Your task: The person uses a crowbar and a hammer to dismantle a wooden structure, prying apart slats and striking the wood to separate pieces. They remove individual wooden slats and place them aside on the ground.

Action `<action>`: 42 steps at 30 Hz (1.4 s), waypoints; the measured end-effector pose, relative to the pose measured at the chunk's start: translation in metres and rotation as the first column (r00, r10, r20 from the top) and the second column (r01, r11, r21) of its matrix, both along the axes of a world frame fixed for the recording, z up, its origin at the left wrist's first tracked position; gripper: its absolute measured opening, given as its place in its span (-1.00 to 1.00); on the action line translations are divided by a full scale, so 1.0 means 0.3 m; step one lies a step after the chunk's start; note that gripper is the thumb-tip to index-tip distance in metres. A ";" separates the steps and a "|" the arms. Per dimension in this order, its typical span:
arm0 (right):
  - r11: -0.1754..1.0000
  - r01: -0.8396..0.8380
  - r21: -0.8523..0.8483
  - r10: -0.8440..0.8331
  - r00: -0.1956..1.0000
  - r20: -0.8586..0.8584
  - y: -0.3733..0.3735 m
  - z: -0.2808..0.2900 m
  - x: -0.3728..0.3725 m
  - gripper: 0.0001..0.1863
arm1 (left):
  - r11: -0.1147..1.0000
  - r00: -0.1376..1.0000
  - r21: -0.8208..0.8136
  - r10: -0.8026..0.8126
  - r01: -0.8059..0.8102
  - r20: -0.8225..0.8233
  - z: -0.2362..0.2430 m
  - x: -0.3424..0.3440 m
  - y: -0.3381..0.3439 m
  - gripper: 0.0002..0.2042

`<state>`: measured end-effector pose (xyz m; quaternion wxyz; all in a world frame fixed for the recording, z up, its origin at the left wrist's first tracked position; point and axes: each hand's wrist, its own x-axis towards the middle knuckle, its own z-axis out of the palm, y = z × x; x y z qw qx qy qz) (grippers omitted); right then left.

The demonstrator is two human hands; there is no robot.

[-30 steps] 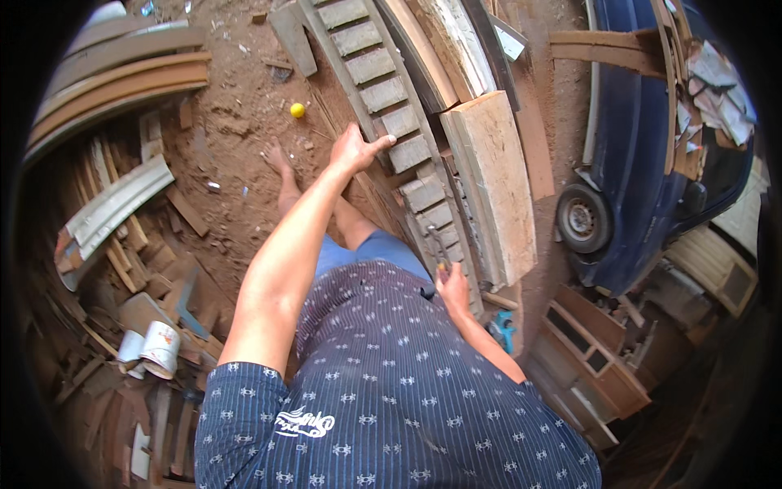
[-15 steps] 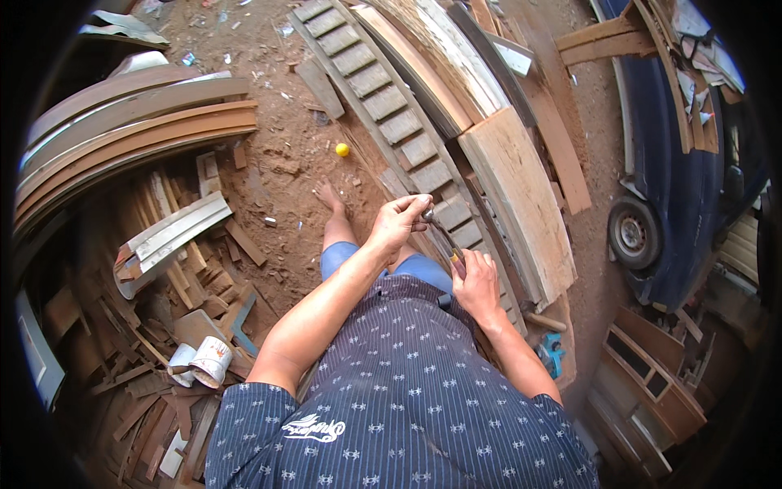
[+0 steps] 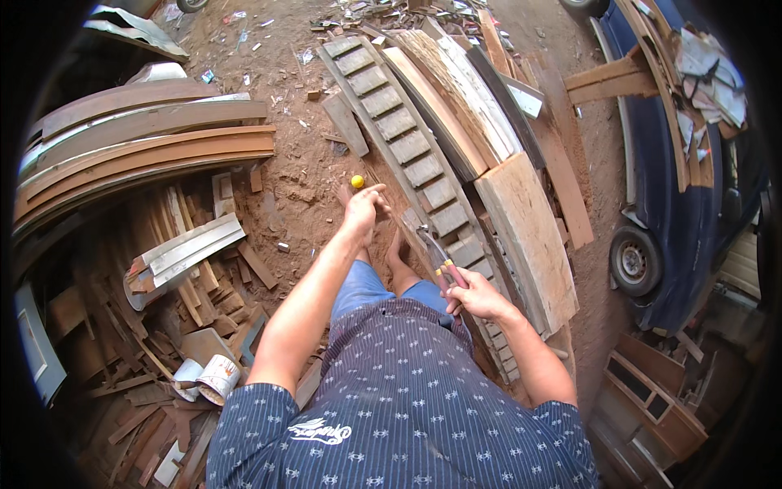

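My right hand (image 3: pixel 482 297) is closed around the dark red handles of a pair of pliers (image 3: pixel 445 269). Yellow bands mark the upper ends of the handles, and the metal jaws point up and away over the slatted wooden piece. Farther forward and to the left, my left hand (image 3: pixel 364 213) hangs over my leg, apart from the pliers. Its fingers are partly stretched out, and nothing shows in them. A small yellow ball (image 3: pixel 358 181) lies on the dirt just beyond the left hand.
A long slatted wooden piece (image 3: pixel 405 148) and stacked planks (image 3: pixel 529 236) run along my right. Scrap wood (image 3: pixel 147 367), two white buckets (image 3: pixel 218 378) and a stack of boards (image 3: pixel 155 155) are on the left. A dark blue vehicle (image 3: pixel 676 204) stands at far right.
My left hand has moved left and away from the pliers, where it was at their head. The pliers' handles now stand apart in my right hand. The view has tilted slightly forward.
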<state>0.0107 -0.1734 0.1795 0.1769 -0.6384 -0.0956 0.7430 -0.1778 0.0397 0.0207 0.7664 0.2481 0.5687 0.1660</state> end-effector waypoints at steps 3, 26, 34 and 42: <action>0.909 -0.388 0.152 0.307 0.870 0.387 0.156 0.043 0.020 -0.35 | 0.928 0.900 0.166 -0.262 0.334 -0.349 -0.018 0.049 0.273 -0.49; -0.333 -0.739 -0.586 0.789 -0.558 0.256 1.309 -0.043 0.042 -0.60 | 0.883 0.768 -0.066 -0.438 0.464 -0.467 0.009 0.223 0.678 -0.03; -0.548 -0.610 -0.572 0.714 -0.697 0.059 1.423 -0.038 -0.038 -0.70 | 0.909 0.772 -0.004 -0.356 0.416 -0.526 -0.026 0.220 0.659 -0.18; -0.663 -0.599 -0.449 0.625 -0.773 0.109 1.528 -0.013 -0.039 -0.62 | 0.921 0.795 -0.011 -0.341 0.389 -0.502 -0.012 0.209 0.661 -0.19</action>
